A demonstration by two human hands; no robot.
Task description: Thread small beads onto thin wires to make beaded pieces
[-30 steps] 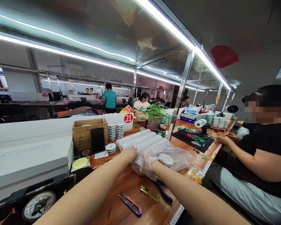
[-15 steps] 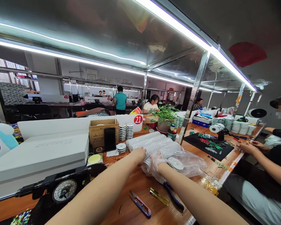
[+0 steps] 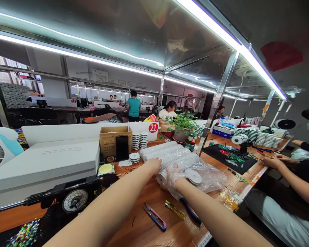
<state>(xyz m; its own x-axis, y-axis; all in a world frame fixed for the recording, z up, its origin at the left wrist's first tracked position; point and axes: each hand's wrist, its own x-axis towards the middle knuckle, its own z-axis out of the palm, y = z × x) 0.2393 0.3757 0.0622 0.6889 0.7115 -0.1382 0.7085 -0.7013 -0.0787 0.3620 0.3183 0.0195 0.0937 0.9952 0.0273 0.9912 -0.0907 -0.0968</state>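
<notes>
My left hand (image 3: 153, 166) rests on the near end of long rolls of stacked white spools (image 3: 167, 155) lying on the wooden bench; its fingers curl over them. My right hand (image 3: 175, 174) is inside a clear plastic bag (image 3: 208, 176) beside those rolls, fingers spread under the film, close to a loose white spool (image 3: 193, 176) in the bag. The fingertips of both hands are partly hidden.
Thread snips (image 3: 154, 216), a yellow tool (image 3: 174, 209) and blue-handled pliers (image 3: 192, 212) lie near my forearms. A dial scale (image 3: 74, 200), white box (image 3: 43, 164), cardboard box (image 3: 115, 137), phone (image 3: 122, 148) and potted plant (image 3: 182, 127) stand behind. A co-worker's hands (image 3: 273, 161) work at right.
The view has swung left, showing more of the scale and a fan at the left. Both hands stay on the spool rolls and bag, barely shifted.
</notes>
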